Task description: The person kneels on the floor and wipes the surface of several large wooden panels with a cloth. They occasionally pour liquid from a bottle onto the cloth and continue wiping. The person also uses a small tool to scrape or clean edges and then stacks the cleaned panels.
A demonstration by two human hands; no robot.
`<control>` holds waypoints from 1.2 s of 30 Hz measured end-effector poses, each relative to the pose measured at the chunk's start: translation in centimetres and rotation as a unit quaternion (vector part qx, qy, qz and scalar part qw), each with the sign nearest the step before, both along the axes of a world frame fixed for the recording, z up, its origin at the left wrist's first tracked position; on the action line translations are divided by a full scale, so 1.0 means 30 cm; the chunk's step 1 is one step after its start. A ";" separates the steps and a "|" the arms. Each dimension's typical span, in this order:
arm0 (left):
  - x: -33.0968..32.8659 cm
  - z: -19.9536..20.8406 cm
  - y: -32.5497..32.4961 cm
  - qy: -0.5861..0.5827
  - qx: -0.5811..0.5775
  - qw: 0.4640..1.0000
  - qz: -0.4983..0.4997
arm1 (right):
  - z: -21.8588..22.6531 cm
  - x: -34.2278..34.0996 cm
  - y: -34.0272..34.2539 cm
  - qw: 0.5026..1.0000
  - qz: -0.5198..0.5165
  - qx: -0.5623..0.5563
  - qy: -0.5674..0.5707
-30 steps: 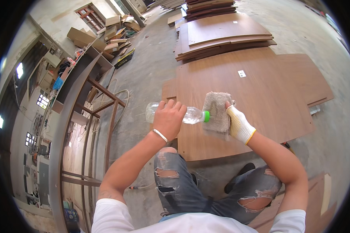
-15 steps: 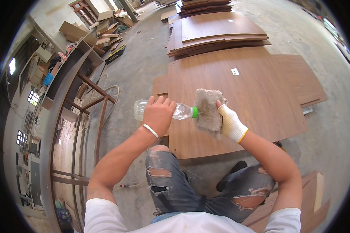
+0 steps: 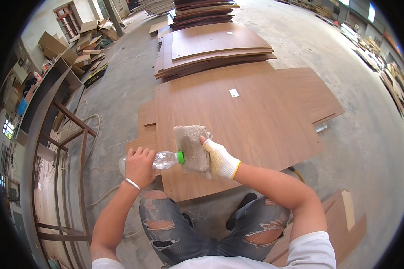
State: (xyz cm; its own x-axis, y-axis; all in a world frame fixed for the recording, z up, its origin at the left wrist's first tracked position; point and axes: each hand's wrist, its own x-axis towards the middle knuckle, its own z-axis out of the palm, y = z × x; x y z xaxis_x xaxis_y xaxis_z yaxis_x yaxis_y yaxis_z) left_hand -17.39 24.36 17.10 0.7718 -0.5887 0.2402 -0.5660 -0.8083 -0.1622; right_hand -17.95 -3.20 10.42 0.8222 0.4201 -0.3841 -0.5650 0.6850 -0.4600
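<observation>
My bare left hand (image 3: 140, 167) is wrapped round a clear plastic bottle (image 3: 165, 160) held on its side, its green cap (image 3: 180, 157) pointing right. The cap is against or just in front of a folded, fuzzy grey-beige cloth (image 3: 192, 149); I cannot tell if they touch. In a white knitted glove with the thumb bare, my right hand (image 3: 221, 158) grips the cloth from its right edge. Both are held above a brown wood-grain panel (image 3: 256, 121), which bears a small white label (image 3: 234, 93).
Beyond the panel stand stacks of similar boards (image 3: 220, 42). A dark metal frame (image 3: 83, 157) rises on the left, with a hose (image 3: 98, 130) on the floor beside it. Cardboard boxes (image 3: 87, 42) are heaped at the far left. More boards (image 3: 341, 224) lie near my right knee.
The view has swung to the right, so the scene sits further left. Both hands appear lower, nearer my knees, still holding bottle and cloth together.
</observation>
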 end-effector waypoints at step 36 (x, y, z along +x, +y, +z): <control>-1.129 -1.082 0.760 0.285 -0.607 0.394 0.629 | -0.325 -0.494 -0.791 0.555 -0.278 -0.725 -0.299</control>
State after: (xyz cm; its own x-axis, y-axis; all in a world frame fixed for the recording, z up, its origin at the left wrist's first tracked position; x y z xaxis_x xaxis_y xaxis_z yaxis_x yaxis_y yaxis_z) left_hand -51.26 47.15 -15.36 0.4020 0.6258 -0.6684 0.7410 0.2065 0.6390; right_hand -32.78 -26.93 0.67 0.8327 -0.3568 0.4234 0.0981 -0.6576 -0.7470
